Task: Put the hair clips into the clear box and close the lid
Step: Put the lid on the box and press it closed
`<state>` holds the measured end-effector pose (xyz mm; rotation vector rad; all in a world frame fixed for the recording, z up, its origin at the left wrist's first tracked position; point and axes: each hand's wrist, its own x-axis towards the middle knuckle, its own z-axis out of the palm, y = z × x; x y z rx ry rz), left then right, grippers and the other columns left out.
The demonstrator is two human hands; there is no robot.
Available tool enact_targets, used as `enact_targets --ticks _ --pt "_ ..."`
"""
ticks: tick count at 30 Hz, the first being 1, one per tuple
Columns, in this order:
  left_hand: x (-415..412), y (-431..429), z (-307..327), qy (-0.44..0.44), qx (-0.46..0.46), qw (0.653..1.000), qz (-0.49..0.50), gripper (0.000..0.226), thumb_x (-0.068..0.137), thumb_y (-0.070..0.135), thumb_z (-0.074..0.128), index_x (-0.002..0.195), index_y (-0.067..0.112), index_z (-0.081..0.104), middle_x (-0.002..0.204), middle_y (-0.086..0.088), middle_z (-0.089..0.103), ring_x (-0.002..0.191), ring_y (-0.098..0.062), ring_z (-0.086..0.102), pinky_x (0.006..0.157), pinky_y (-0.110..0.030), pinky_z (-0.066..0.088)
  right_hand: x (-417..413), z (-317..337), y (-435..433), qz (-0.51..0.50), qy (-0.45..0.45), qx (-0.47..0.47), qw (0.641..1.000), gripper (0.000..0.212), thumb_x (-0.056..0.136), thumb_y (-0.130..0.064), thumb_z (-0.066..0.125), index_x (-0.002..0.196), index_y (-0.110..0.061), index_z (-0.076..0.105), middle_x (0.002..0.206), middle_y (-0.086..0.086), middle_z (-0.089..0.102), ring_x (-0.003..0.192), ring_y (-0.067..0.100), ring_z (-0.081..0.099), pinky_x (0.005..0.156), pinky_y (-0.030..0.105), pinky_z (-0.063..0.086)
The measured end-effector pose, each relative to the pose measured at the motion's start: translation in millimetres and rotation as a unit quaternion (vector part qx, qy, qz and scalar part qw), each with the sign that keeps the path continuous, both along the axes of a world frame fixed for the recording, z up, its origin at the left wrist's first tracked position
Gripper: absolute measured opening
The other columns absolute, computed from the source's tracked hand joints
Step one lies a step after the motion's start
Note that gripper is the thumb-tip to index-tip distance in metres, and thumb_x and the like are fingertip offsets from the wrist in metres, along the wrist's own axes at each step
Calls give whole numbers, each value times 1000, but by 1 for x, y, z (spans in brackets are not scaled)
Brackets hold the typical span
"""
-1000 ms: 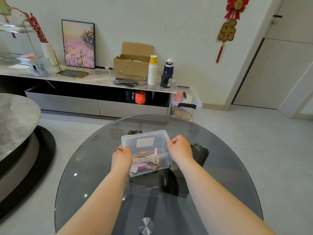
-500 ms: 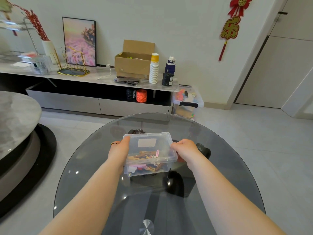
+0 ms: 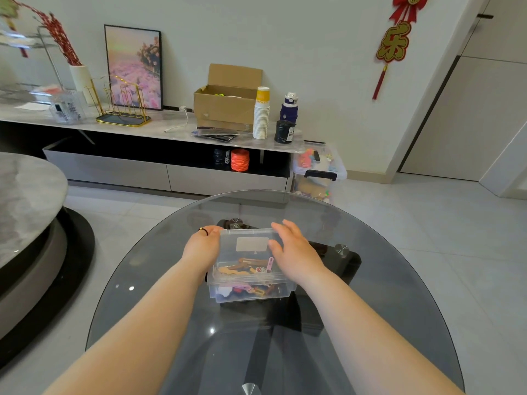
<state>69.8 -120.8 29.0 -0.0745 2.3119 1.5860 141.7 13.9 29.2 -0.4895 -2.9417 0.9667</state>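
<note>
**Head camera: clips boxed, lid down, last press to go**

Head-camera view, left to right: your left hand point(image 3: 202, 248), fingers curled, braces the left wall of the clear box point(image 3: 251, 292) at the middle of the glass table point(image 3: 399, 295). Inside, the hair clips point(image 3: 245, 270) lie in a jumble; none shows loose on the glass. Your right hand point(image 3: 293, 253) rests fingers spread on the lid point(image 3: 251, 243), which lies flat. Whether it has latched cannot be told; a firm press likely remains.
</note>
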Motion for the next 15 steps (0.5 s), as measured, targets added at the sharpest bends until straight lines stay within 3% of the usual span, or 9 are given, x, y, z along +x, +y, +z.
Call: enact_targets --ticks 4,7,10,13,15 --pt "0 2 -5 -5 29 999 13 33 95 15 28 113 11 55 105 -10 53 93 -25 44 82 -36 39 5 -2 1 23 34 17 999 42 96 -25 32 138 -20 30 147 0 29 133 20 30 107 35 33" --pt "1 4 -7 -12 51 998 26 31 94 15 30 109 10 56 103 -10 54 91 -25 45 77 -32 37 9 0 1 65 18 53 996 48 93 -37 38 138 -25 29 151 -3 27 141 22 10 117 42 10" --pt "3 5 -8 -6 43 999 7 28 95 17 29 104 14 56 100 -9 54 89 -24 46 75 -30 36 14 7 0 147 -42 145 978 76 77 -60 50 141 -31 19 156 -7 12 144 20 -6 115 49 -12" --pt "6 5 -9 -6 56 998 -6 26 95 17 30 100 16 55 81 -1 54 71 -15 47 59 -27 36 17 13 -4 203 -83 178 959 90 69 -63 58 141 -34 14 157 -5 4 144 19 -2 115 52 -9" --pt "7 4 -8 -22 76 997 -6 25 95 18 31 100 18 55 79 2 53 67 -9 44 54 -23 34 18 16 -5 208 -73 180 959 89 68 -62 61 140 -35 17 156 -4 9 141 21 8 116 48 0"
